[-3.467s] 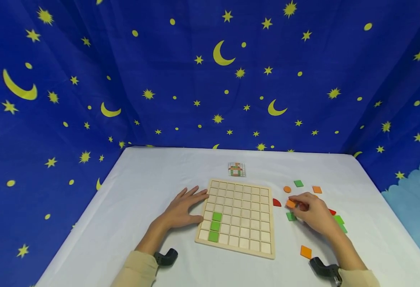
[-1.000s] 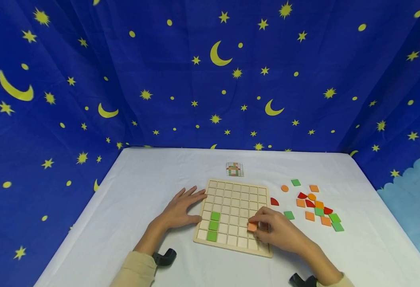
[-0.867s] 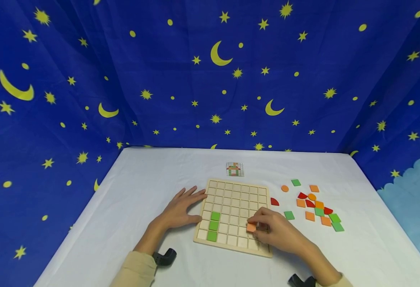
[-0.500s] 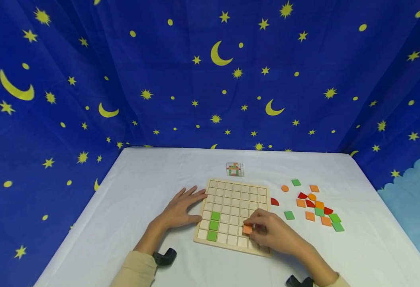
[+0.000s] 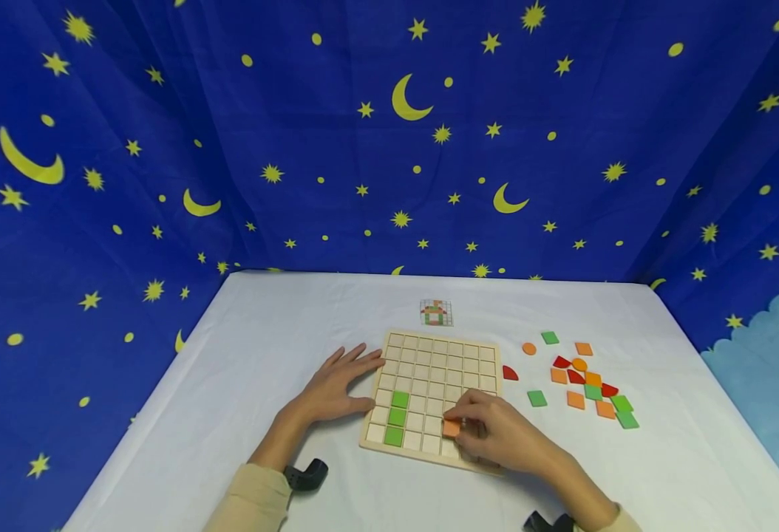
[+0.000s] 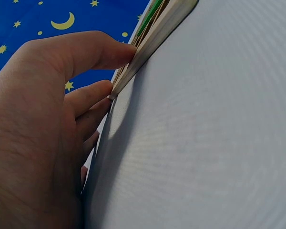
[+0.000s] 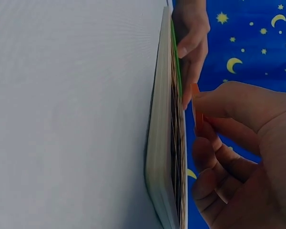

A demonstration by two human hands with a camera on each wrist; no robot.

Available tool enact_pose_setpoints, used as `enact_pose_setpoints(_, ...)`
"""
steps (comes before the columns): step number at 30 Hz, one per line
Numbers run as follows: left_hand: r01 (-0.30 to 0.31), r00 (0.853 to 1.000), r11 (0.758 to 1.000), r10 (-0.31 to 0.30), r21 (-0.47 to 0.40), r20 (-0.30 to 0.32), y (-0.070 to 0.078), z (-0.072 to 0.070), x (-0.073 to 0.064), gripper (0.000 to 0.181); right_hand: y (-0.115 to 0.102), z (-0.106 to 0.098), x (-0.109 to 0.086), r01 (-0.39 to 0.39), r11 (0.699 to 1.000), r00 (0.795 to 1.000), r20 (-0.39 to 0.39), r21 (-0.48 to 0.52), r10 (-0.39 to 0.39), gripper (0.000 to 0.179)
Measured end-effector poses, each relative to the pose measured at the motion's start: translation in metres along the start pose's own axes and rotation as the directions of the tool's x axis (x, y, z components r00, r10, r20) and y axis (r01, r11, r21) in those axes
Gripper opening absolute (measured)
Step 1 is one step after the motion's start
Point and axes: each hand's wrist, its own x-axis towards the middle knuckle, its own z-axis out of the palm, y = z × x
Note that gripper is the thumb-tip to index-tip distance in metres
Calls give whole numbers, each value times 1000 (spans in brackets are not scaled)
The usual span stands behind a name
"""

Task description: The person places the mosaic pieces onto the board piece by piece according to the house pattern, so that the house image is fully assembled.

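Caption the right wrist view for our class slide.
A right hand pinches an orange tile over the wooden grid board.

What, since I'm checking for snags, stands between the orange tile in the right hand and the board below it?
Nothing visible: the right wrist view shows a gap between the orange tile and the board. The right hand pinches the tile; the three green tiles and the left hand lie off to the left.
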Motion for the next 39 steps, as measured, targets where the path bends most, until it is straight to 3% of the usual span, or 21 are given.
enact_pose_setpoints(39,16,1000,1000,-16,21,15,0,-1,1,74,-23,35,25,141,988,990,30,-60,-139,28)
